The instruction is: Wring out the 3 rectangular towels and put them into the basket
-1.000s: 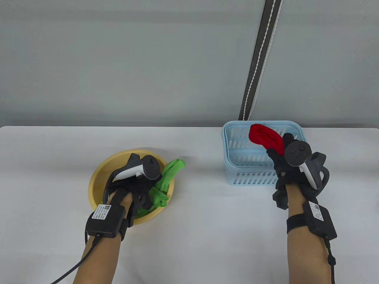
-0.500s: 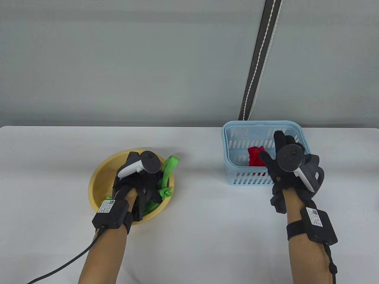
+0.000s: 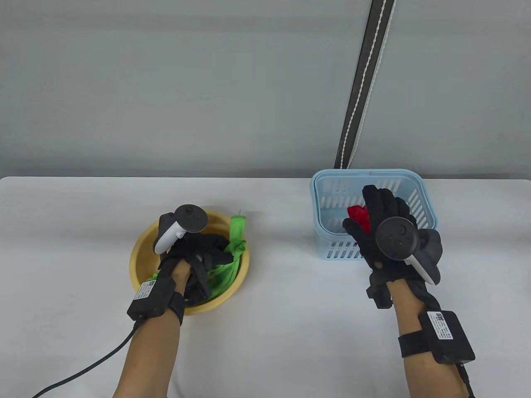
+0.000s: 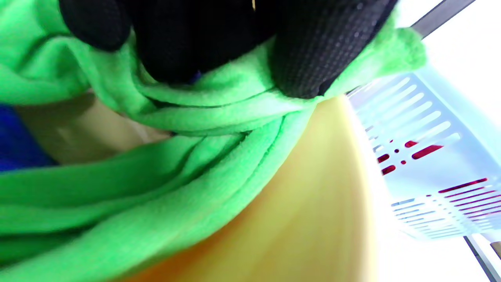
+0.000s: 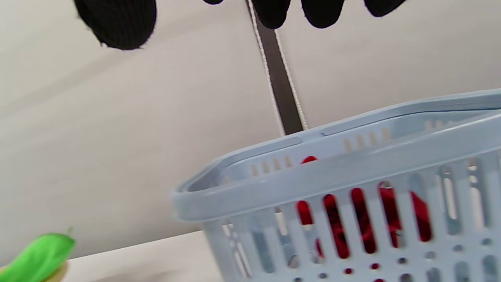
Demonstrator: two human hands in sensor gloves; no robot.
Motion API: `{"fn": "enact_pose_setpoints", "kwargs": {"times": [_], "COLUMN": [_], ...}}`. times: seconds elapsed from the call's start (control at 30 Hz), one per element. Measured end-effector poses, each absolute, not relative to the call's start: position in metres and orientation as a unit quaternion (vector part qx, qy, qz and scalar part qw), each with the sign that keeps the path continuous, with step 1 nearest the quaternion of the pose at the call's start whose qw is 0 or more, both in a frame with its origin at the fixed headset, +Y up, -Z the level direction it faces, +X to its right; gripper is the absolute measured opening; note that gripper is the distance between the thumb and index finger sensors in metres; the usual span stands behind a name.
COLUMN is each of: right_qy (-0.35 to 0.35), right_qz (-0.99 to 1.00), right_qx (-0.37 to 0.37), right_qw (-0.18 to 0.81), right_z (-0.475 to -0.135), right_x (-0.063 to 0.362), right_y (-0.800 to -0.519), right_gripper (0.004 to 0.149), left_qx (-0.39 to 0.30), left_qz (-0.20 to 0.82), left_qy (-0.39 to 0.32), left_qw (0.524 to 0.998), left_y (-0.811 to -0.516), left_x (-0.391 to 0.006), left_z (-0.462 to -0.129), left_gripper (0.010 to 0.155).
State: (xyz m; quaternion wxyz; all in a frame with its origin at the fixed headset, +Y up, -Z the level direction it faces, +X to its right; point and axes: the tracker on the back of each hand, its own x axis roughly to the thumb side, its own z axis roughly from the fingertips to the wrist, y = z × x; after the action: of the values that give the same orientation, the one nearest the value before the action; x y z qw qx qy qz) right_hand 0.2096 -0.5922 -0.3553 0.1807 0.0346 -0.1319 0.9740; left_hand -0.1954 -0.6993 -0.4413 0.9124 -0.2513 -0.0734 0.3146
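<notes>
- Table [image 3: 290, 331]: a white, matte, flat surface filling the lower half of the table view; it carries both containers.
- Basket [image 3: 327, 244]: right of centre in the table view. Pale blue rigid plastic, rectangular with rounded corners and slotted walls.
- Bowl [image 3: 139, 253]: left of centre. Yellow, round, smooth-walled, well apart from the basket.
- Green towel [image 3: 237, 232]: soft fleece, bunched into rope-like folds; it lies in the bowl with one end draped over the far rim.
- Red towel [image 3: 357, 213]: crumpled inside the basket, showing through the slots in the right wrist view.
- Blue cloth [image 4: 15, 145]: a small patch at the left edge of the left wrist view, low in the bowl; judged to be the third towel.
- Left hand [image 3: 199, 257]: over the bowl, fingers curled round a fold of the green towel.
- Right hand [image 3: 381, 224]: above the near wall of the basket, fingers spread and straight, holding nothing.
- Progress, as judged: one towel of three is delivered. The green towel is gripped but not yet wrung; it and the blue one remain to be wrung and transferred.
</notes>
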Motion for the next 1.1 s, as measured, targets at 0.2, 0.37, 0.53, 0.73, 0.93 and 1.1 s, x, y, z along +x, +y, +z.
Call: {"fn": "enact_pose_setpoints", "kwargs": {"times": [0.2, 0.37, 0.53, 0.73, 0.93, 1.1], "right_qy": [-0.151, -0.151, -0.136, -0.081, -0.028, 0.038], "right_qz": [0.957, 0.924, 0.909, 0.898, 0.871, 0.846], "right_qx": [0.084, 0.138, 0.163, 0.202, 0.201, 0.187], "right_qw": [0.234, 0.323, 0.360, 0.384, 0.448, 0.499], "right_z": [-0.330, -0.302, -0.290, -0.284, -0.286, -0.286], "right_x": [0.176, 0.147, 0.122, 0.096, 0.090, 0.089], "right_y": [-0.596, -0.614, -0.631, -0.648, -0.660, -0.674], "right_gripper": [0.084, 0.084, 0.084, 0.087, 0.097, 0.108], "left_qx": [-0.192, -0.126, -0.055, 0.023, 0.059, 0.075], "left_qz": [0.339, 0.387, 0.443, 0.529, 0.587, 0.606], "left_qy": [-0.070, -0.074, -0.084, -0.101, -0.098, -0.113], "left_qw": [0.918, 0.911, 0.891, 0.842, 0.801, 0.784], "left_y": [-0.663, -0.616, -0.574, -0.536, -0.516, -0.502], "left_x": [-0.212, -0.226, -0.235, -0.227, -0.194, -0.154], "left_z": [-0.424, -0.397, -0.369, -0.337, -0.310, -0.291], "left_gripper": [0.044, 0.044, 0.044, 0.044, 0.045, 0.045]}}
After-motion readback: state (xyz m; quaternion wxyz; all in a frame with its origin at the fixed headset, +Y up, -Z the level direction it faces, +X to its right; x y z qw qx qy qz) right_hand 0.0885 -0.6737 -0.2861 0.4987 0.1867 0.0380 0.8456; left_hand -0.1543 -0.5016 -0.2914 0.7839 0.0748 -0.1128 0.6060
